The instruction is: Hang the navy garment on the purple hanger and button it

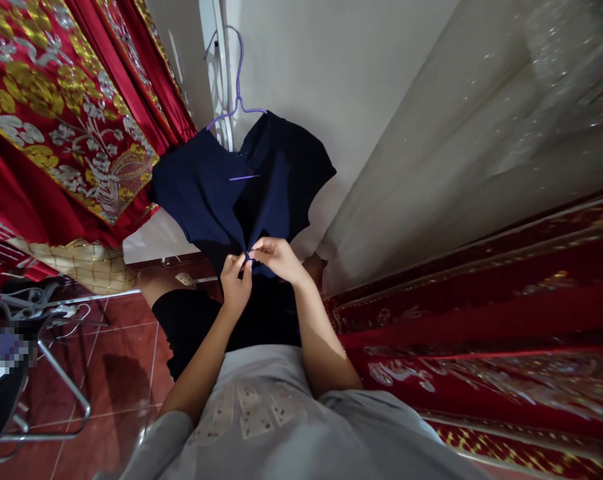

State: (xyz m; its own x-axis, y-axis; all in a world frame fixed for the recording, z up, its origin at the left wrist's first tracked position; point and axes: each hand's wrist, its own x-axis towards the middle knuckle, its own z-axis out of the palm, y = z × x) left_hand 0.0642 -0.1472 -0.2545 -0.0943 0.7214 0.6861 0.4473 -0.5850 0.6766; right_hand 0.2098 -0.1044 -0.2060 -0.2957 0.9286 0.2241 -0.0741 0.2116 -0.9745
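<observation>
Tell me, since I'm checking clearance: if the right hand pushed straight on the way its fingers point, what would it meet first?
Probably the left hand: the right hand points at it across the pinched navy garment, nearly touching.

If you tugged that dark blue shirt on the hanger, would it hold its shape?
Probably not. The shirt sags in soft folds and bunches where both hands, left and right, pinch it, so it looks floppy and light. The thin hanger would likely swing.

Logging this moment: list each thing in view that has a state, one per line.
Navy shirt: hanging on a hanger, front pinched together low down.
Purple hanger: hooked up high by the wall.
Left hand: fingers pinching the shirt's fabric.
Right hand: fingers pinching the same spot.
Red patterned curtain: hanging, drawn aside.
</observation>
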